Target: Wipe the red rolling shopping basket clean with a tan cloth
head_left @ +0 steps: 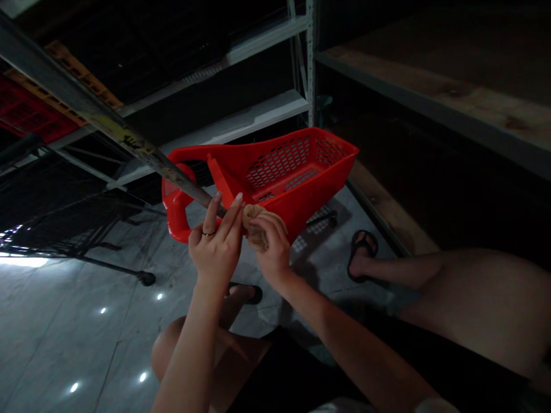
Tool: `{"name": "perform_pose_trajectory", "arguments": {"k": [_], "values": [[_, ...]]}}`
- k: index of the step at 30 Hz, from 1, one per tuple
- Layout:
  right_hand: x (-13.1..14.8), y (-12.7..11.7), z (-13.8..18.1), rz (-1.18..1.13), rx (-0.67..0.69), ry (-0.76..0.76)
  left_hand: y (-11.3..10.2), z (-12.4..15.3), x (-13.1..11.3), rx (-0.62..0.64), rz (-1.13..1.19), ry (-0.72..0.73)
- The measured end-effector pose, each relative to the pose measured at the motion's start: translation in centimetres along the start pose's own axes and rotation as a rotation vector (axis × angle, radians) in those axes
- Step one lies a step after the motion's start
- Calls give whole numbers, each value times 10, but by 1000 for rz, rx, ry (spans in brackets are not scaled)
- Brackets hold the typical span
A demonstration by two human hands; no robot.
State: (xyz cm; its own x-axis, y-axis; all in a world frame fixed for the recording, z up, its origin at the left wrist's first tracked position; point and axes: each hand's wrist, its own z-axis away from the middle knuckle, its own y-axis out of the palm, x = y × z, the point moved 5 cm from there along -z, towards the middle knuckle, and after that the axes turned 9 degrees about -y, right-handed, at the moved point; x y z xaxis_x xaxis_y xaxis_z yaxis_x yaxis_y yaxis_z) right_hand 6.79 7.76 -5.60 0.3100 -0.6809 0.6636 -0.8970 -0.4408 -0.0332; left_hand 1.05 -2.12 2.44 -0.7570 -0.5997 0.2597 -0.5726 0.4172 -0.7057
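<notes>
A long grey metal pole (172, 171) with a worn yellow patch slants down from the upper left to my hands. My left hand (218, 244), with a ring on one finger, is at its lower end. Its fingers lie over the pole; the thumb and palm are hidden. Close beside it, my right hand (273, 244) is closed on a crumpled brown cloth (253, 221), bunched where the pole meets my fingers. Just beyond both hands stands a red plastic shopping basket cart (293, 198) with perforated walls and a looped handle.
Metal shelving (258, 117) rises behind the cart. At the upper left are a red crate (34, 109) and a yellow crate (81, 74). A dark wire cart with a caster (146, 279) stands at left. A wooden shelf (451, 92) runs along the right. My sandalled feet are on the grey floor (86, 327).
</notes>
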Motion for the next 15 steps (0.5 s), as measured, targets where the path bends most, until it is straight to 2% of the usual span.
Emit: {"name": "perform_pose_trajectory", "arguments": {"k": [1,3,9,11,13,15], "values": [[0,2,1,-12,36,-31,-1,0,1,11,12,-6],[-19,-4,-4,4,92,-51,-3,1,5,26,38,-21],[-134,-60,-46,183,134,-78,-8,11,17,-9,63,-84],[-171,-83,-65,285,35,6,-9,14,20,-1,52,-98],[-200,-104,-78,384,-128,163,-10,17,24,6,38,-99],[-210,-109,-82,412,-201,256,-12,21,27,-3,32,-90]]}}
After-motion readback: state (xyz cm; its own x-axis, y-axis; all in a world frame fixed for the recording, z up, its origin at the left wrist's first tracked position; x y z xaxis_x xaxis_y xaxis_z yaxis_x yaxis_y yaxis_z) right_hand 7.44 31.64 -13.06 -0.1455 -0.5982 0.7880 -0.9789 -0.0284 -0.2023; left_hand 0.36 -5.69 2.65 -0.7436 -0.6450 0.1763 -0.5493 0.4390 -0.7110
